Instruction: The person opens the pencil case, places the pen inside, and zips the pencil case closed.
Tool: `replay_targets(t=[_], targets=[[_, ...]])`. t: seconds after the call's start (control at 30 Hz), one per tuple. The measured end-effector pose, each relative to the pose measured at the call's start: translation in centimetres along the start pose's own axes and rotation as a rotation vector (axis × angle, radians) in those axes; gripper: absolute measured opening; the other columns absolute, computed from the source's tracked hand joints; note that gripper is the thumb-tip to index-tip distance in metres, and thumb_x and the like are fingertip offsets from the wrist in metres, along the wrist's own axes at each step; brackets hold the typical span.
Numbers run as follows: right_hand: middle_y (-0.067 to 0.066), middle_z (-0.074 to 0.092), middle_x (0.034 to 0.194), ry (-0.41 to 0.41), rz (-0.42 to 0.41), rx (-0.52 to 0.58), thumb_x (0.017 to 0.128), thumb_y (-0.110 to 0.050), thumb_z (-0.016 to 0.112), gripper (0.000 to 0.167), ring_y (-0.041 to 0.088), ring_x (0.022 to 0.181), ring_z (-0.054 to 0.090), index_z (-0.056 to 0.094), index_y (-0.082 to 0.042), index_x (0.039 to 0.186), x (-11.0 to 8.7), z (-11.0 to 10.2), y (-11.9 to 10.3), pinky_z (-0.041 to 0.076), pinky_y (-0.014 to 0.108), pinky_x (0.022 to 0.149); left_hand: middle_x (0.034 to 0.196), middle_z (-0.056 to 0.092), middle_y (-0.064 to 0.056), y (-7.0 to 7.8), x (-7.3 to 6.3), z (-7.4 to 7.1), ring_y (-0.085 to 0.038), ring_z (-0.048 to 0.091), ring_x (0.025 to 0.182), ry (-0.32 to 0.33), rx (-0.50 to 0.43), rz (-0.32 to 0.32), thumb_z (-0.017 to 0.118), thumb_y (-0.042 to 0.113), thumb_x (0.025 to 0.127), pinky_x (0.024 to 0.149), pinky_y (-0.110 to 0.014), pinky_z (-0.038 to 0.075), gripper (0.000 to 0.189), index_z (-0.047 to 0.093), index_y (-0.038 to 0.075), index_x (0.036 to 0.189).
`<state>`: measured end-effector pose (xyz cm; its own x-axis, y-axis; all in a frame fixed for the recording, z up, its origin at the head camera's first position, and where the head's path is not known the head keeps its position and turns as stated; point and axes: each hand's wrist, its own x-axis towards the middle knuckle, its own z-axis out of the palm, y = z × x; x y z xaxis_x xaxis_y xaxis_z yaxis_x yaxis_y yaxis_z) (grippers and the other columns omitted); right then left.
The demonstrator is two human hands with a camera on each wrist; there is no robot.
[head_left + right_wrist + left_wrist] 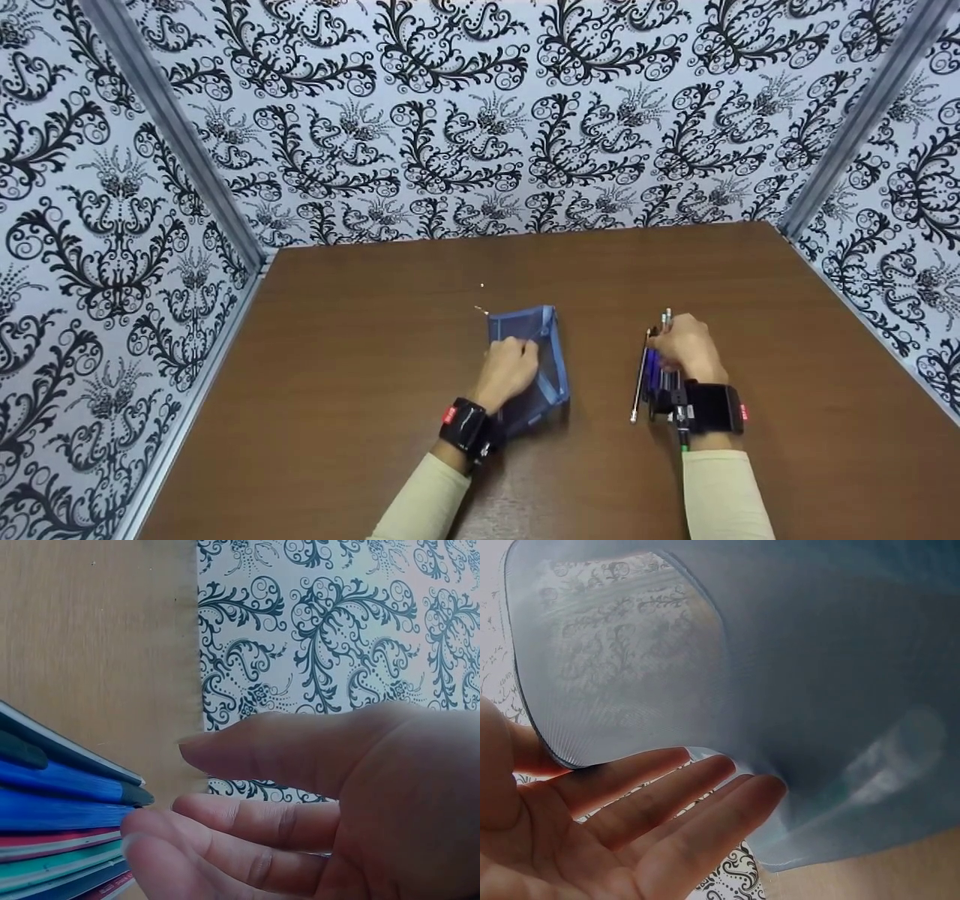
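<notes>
Your left hand [510, 367] grasps the blue mesh pouch [553, 364], which you hold tilted over the bench [360, 360], its blue-trimmed side turned toward your right hand [686, 346]. In the left wrist view the mesh is sheer enough for the patterned wall [480, 135] to show through, and your fingertips press into the fabric, with its edge crossing your fingers. A small pale tag [481, 310] sticks out from the pouch's far left corner.

Your right hand, well to the right of the pouch, is released: in its wrist view the thumb stands apart from the bent fingers with nothing between them. Those fingers are right at the ends of the pens [652, 371], though you cannot tell if they touch. The pens lie side by side, to the right of the pouch; two are blue, and red and green ones show below them in the wrist view. A slim dark pencil [640, 382] lies on the side of the pens nearer the pouch.

You wear a black wristband on each arm, one just below the pouch, the other to its right, above pale sleeves. The wall rises beyond the pouch.
</notes>
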<state>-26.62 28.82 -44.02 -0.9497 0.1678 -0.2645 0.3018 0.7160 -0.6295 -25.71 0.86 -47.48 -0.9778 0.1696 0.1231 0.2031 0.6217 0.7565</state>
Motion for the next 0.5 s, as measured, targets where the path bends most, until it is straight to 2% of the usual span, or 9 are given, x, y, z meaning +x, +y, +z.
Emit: replay_targets(t=[0.2, 0.5], targets=[[0.004, 0.063, 0.062, 0.009, 0.022, -0.033, 0.088, -0.012, 0.066, 0.016, 0.010, 0.050, 0.062, 0.057, -0.001, 0.080, 0.16, 0.40, 0.17, 0.051, 0.026, 0.054, 0.054, 0.035, 0.006, 0.01, -0.16, -0.03, -0.012, 0.043, 0.052, 0.040, 0.029, 0.045, 0.044, 0.019, 0.097, 0.049, -0.026, 0.034, 0.043, 0.036, 0.019, 0.055], [0.009, 0.063, 0.066, -0.005, 0.045, -0.036, 0.088, -0.011, 0.067, 0.017, 0.011, 0.051, 0.063, 0.060, 0.004, 0.085, 0.45, 0.58, 0.45, 0.052, 0.026, 0.053, 0.055, 0.037, 0.005, 0.15, -0.19, -0.17, -0.013, 0.044, 0.053, 0.030, 0.029, 0.026, 0.044, 0.021, 0.098, 0.050, -0.026, 0.035, 0.043, 0.038, 0.019, 0.056]])
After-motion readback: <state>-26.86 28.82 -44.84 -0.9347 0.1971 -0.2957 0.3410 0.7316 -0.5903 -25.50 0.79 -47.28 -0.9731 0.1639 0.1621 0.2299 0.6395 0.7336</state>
